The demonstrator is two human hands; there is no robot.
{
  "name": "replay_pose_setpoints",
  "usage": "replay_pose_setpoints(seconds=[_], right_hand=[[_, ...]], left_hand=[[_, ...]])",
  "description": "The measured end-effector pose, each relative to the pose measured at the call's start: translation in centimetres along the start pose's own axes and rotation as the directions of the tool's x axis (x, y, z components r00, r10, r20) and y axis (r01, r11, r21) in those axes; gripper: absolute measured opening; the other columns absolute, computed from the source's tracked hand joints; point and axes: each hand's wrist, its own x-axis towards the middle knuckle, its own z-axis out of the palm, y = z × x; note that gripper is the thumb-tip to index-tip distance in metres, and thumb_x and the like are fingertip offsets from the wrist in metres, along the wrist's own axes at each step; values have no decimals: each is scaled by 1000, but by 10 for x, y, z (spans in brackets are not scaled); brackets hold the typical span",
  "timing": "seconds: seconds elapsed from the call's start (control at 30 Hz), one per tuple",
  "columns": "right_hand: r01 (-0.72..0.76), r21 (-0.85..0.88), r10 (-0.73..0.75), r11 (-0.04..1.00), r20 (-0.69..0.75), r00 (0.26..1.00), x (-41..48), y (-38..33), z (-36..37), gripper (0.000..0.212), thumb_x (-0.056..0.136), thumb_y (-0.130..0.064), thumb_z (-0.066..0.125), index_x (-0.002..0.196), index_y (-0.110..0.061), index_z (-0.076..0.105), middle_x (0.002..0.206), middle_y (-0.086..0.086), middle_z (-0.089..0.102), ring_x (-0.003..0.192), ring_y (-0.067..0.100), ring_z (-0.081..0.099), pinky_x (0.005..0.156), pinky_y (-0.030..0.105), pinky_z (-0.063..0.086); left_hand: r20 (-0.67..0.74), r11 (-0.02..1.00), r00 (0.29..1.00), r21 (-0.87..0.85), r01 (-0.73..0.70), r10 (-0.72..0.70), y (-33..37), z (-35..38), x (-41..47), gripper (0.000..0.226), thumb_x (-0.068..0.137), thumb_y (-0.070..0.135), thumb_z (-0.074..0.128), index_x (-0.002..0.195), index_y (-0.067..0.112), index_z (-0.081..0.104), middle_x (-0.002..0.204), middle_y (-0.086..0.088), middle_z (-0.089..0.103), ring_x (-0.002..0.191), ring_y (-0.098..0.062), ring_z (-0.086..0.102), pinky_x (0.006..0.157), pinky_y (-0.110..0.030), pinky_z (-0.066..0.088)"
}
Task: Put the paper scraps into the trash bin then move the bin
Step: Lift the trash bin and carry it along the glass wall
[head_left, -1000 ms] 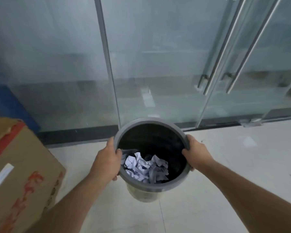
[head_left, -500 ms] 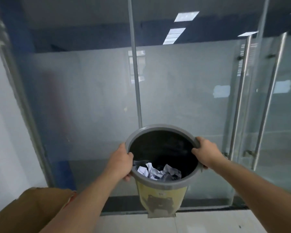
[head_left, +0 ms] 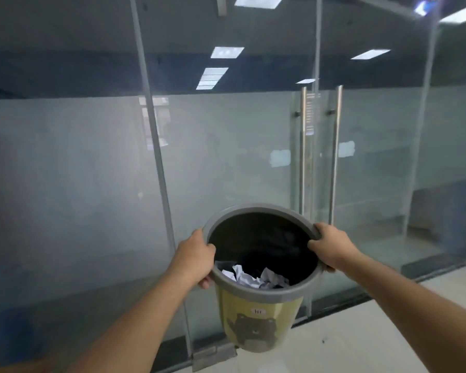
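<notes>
Bin first: you have it off the floor, carried in front of the glass wall, just left of the door handles, tipped a little toward you. Your left hand is clenched on the grey rim at its left side, and your right hand is clenched on the rim opposite. Paper scraps already lie inside, low against the near wall, so the filling looks done and the carrying is the step in hand. Keep both grips level with each other so the mouth faces up and nothing spills. Hold the bin clear of the glass as you turn, and lower it flat onto the floor before you let go.
</notes>
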Motion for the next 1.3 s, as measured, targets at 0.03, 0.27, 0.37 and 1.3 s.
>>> replay_pose_setpoints(seconds=[0.03, 0.27, 0.37, 1.3], right_hand=[[-32, -13, 32, 999, -37, 999, -7, 15, -17, 24, 81, -12, 51, 104, -12, 58, 79, 16, 63, 41, 28, 60, 29, 21, 40], [-289, -66, 256, 955, -308, 916, -68, 115, -150, 31, 80, -15, 53, 111, -13, 58, 92, 16, 65, 56, 29, 59, 30, 23, 38], [-362, -27, 324, 932, -385, 864, -94, 144, -201, 26, 81, -12, 51, 107, -15, 57, 83, 15, 63, 50, 28, 59, 30, 19, 38], [-454, 32, 424, 890, -420, 802, 43, 346, -327, 29, 82, -9, 44, 109, -14, 55, 83, 13, 62, 48, 24, 55, 32, 22, 39]], left_hand=[[30, 1000, 999, -3, -27, 27, 13, 17, 2, 17, 99, 20, 43, 113, 16, 51, 83, -12, 68, 30, -17, 61, 33, -24, 48], [320, 968, 916, -143, -205, 241, 120, 146, -14, 16, 99, 18, 44, 113, 16, 53, 81, -17, 68, 33, -18, 63, 35, -26, 51], [387, 948, 868, -188, -257, 312, 166, 192, -30, 18, 100, 17, 44, 116, 14, 52, 81, -18, 69, 32, -17, 63, 34, -25, 50], [460, 925, 803, -168, -341, 379, 332, 438, 46, 20, 101, 19, 48, 121, 20, 50, 80, -15, 69, 39, -16, 64, 39, -24, 53]])
